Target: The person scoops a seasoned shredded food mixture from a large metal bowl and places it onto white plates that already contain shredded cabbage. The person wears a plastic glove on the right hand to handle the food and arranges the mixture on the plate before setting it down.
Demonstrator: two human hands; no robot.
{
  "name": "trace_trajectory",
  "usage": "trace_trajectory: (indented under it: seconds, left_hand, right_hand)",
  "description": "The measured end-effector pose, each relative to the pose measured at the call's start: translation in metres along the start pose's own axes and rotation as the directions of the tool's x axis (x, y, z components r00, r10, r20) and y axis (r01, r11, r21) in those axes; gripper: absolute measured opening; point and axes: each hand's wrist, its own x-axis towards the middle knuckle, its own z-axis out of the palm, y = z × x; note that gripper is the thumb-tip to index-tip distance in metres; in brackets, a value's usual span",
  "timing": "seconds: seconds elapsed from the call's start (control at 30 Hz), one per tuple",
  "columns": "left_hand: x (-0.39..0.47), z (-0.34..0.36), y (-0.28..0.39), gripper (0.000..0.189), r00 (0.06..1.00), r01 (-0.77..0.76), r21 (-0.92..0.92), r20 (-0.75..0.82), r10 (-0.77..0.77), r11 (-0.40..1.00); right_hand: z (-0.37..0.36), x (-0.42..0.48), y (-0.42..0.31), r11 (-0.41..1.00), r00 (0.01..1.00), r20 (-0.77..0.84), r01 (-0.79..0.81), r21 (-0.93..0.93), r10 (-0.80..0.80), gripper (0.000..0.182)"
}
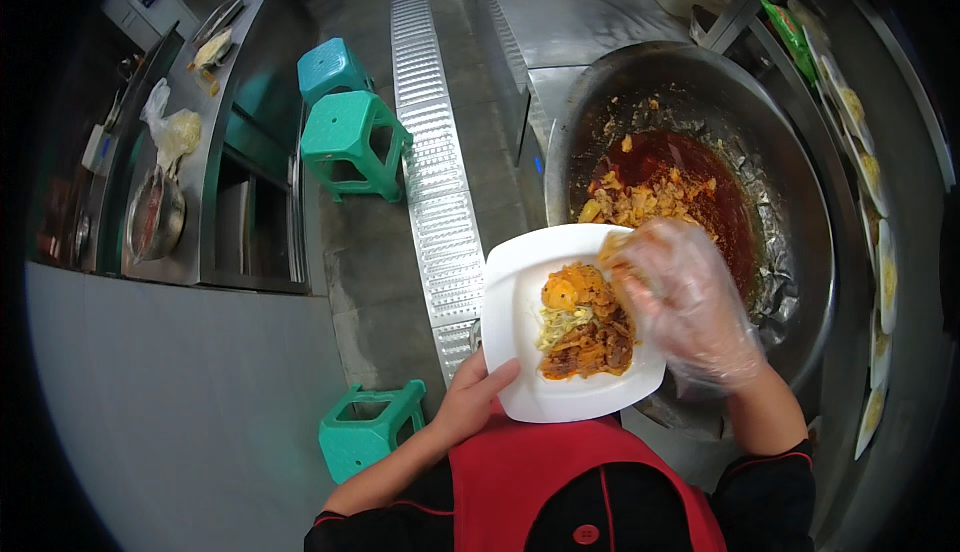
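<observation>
With my bare left hand [475, 396] I grip the lower left rim of a square white plate [508, 327], thumb on top. A mound of sauced sliced meat and vegetables [591, 353] lies on it, with pale bean sprouts [562, 325] at its left side. My right hand [679, 297], in a clear plastic glove stained orange, hangs over the plate's right edge beside the food. Its fingers are bent, and whether they pinch any food is hidden. Beyond it stands a large metal basin [806, 237] holding red oily sauce [675, 150] and chopped pieces of food [637, 203].
Foil [776, 252] lines the basin's right side. Plates of food [887, 282] stand in a row along the right shelf. Green plastic stools [341, 120] and a blue one [330, 64] are left of the metal floor grate [442, 229]. A metal bowl [156, 214] sits on the left counter [196, 184].
</observation>
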Motion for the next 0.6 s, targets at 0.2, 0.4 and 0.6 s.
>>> trace_trajectory:
  seconds: [0.2,0.4,0.6]
  left_hand:
    - [-0.003,-0.003,-0.011,0.037,1.0,-0.01,-0.1,-0.016,0.008,0.995]
    - [-0.005,0.008,-0.001,0.04,0.993,-0.003,-0.099,-0.12,-0.009,0.995]
    - [-0.008,0.015,0.006,0.041,0.985,0.011,-0.101,-0.17,-0.028,0.995]
  right_hand:
    - [-0.002,-0.03,0.09,0.928,0.912,-0.172,-0.362,0.092,0.373,0.023]
    - [0.098,-0.068,0.249,0.671,0.714,-0.03,-0.641,0.373,0.699,0.014]
    - [0.111,-0.029,0.25,0.85,0.838,-0.153,-0.527,0.027,0.524,0.015]
